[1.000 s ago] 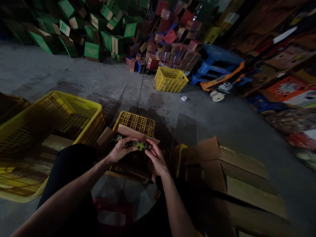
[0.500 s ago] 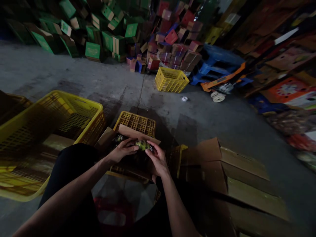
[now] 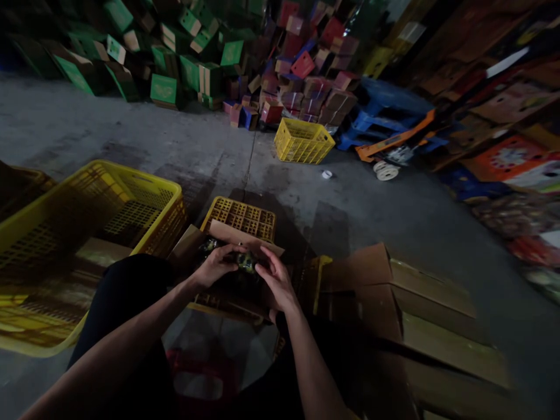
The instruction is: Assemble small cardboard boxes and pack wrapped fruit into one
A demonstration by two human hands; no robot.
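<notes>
Between my two hands is a small green and dark packet (image 3: 247, 262) in shiny clear wrap; its exact contents are too dim to make out. My left hand (image 3: 217, 267) has its thumb and fingers closed at the packet's left end. At the other end my right hand (image 3: 279, 281) curves around it, thumb against the packet and fingers reaching forward. Below both hands is an open cardboard box (image 3: 238, 235) with its flaps raised. Another shiny wrapped packet (image 3: 209, 246) shows inside it, left of the first. The box rests on an upturned yellow crate (image 3: 240, 216).
A large yellow crate (image 3: 160, 192) holding cardboard stands at my left. Flattened cartons (image 3: 433, 291) lie at my right. Farther off are a yellow crate (image 3: 304, 141), blue pallets (image 3: 380, 111), an orange pallet jack (image 3: 394, 140) and heaped green boxes (image 3: 164, 89).
The packet has turned between my hands and shows a shorter, darker side. My right hand has shifted slightly left and its fingers have loosened.
</notes>
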